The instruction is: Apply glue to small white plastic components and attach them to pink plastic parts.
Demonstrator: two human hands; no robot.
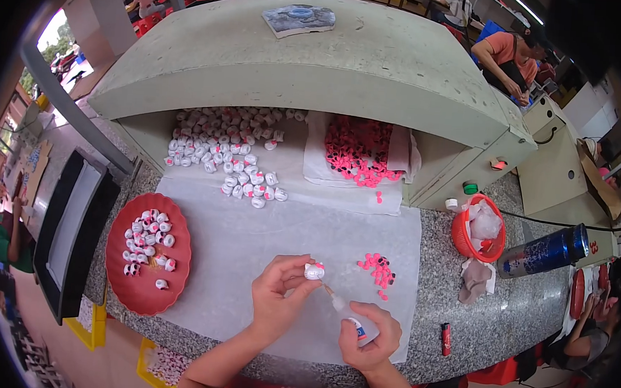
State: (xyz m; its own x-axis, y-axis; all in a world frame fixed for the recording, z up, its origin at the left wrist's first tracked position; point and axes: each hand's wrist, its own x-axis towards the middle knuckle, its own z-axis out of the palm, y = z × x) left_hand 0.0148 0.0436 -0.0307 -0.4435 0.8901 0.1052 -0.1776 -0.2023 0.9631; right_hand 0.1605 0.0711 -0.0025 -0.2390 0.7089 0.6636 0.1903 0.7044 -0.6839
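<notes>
Between its thumb and fingers my left hand [280,292] pinches a small white figurine head [314,271] with pinkish-red marks. My right hand [373,339] grips a white glue bottle [351,317], its thin tip tilted up toward the underside of the white piece. Whether the tip touches it I cannot tell. Right of my hands lies a loose pile of small pink and black pieces [377,273] on the white paper sheet [228,260]. On the left, a red scalloped plate [146,294] holds several similar white pieces [150,235].
A grey-green metal hood [311,66] spans the back, with many white pieces [221,142] and a heap of pink pieces [359,151] beneath. At right are a red basket [457,238], a blue can [545,251], a cloth [474,282] and a red lighter [446,339]. A black tray [74,229] stands left.
</notes>
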